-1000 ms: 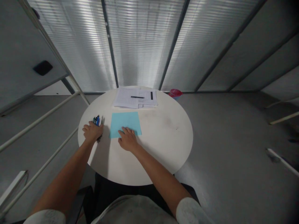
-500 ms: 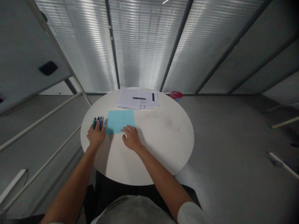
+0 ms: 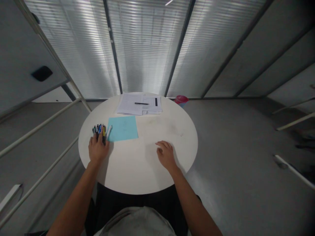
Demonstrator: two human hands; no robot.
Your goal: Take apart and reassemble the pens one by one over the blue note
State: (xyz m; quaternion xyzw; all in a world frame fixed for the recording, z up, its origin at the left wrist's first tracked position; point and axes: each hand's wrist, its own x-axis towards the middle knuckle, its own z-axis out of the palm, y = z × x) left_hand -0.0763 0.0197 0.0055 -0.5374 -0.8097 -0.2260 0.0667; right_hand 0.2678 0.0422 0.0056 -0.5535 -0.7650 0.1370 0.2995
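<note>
Several pens (image 3: 97,128) lie side by side at the left of the round white table (image 3: 128,167), among them dark, blue and yellow ones. Over their near ends rests my left hand (image 3: 97,150), its fingers apart and the index finger stretched along the bunch; the palm hides the lower ends. A white pen (image 3: 109,132) slants by my left thumb, overlapping the left edge of a light blue sheet (image 3: 124,127). My right hand (image 3: 166,155) is over the right half of the table, fingers loosely bent and apart, with nothing visible in it.
White printed papers (image 3: 130,108) lie at the table's far side with a black pen (image 3: 141,104) on them. A red bin (image 3: 181,99) stands on the floor behind the table. To the left is a whiteboard frame with pale bars (image 3: 44,126).
My right hand has moved right, off the blue sheet. Under my left hand the pens have fanned out, and the white one now tilts onto the sheet's edge. The view has shifted slightly.
</note>
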